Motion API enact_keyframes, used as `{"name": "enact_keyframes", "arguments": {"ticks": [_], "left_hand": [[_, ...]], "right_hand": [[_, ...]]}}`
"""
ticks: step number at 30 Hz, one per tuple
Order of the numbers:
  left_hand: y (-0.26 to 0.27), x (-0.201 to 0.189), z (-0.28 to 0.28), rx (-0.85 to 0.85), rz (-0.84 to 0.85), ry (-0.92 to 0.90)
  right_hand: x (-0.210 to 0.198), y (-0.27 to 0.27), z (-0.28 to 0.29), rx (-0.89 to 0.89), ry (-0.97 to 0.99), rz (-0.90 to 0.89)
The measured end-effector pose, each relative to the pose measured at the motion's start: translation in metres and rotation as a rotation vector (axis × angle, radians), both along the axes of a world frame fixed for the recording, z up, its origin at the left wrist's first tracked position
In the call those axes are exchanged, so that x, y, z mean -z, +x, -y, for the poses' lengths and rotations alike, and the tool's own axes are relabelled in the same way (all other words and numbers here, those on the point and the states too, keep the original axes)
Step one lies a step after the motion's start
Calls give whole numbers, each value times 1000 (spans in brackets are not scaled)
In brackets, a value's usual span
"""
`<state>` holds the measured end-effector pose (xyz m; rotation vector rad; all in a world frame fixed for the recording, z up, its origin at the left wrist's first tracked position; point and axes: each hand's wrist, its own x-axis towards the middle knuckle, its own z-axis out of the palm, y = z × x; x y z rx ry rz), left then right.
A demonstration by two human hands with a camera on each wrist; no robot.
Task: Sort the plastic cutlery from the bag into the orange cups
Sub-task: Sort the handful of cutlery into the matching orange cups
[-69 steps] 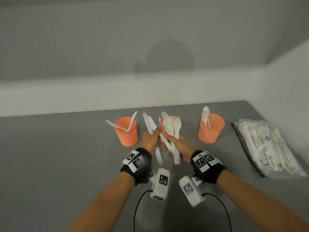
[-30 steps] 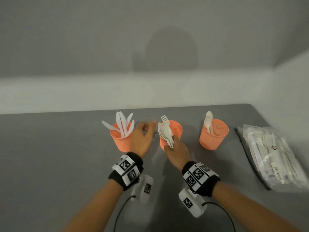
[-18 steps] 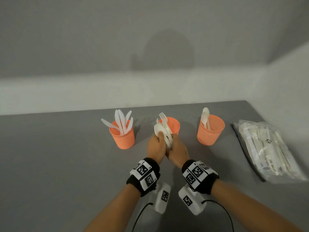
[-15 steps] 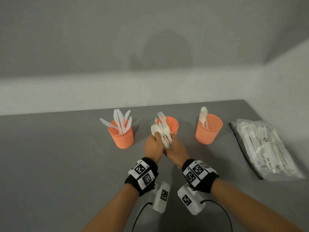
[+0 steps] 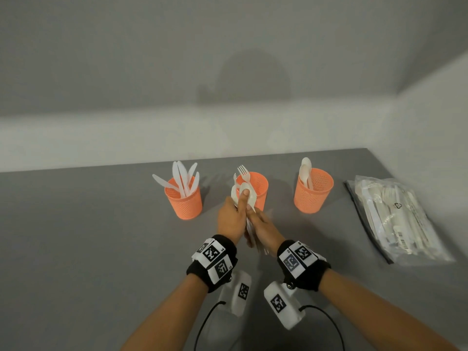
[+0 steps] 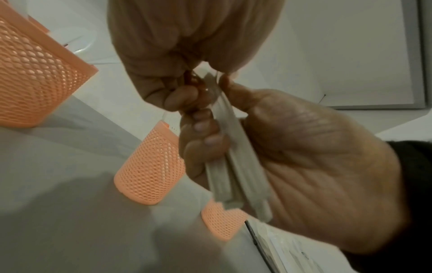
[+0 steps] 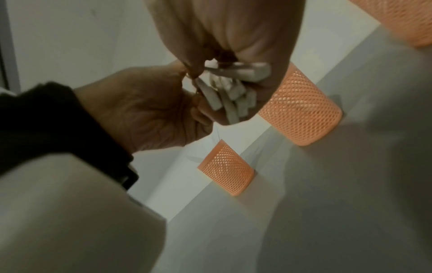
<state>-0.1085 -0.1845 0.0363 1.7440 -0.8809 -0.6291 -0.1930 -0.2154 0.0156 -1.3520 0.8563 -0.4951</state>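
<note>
Head view, both hands (image 5: 249,219) gripping smooth white cutlery bundle (image 5: 244,192), perforated orange cups (image 5: 184,201)

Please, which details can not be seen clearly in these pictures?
- Bundle: the piece count and kinds are hidden by both hands in the head view and blurred in the wrist views.
- Bag: the crinkled film hides its contents in the head view.
- Middle cup: the left hand and the bundle cover part of the inside.

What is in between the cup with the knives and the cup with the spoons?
In the head view, the middle orange cup, holding a fork, stands between them, partly hidden by both hands' cutlery bundle.
</note>
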Motion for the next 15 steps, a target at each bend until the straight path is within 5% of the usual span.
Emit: {"name": "enact_keyframes", "arguments": {"ticks": [4,9,15], "left_hand": [[2,-3,-1,-19,-80,-83],[14,-14,-1,-161,-438,-195],[17,-12,0,153,-388,36]], "right_hand": [[1,-5,5,14,100,71],[-8,-14,14,72,285,99],[-24,-14,9,-92,436,151]]}}
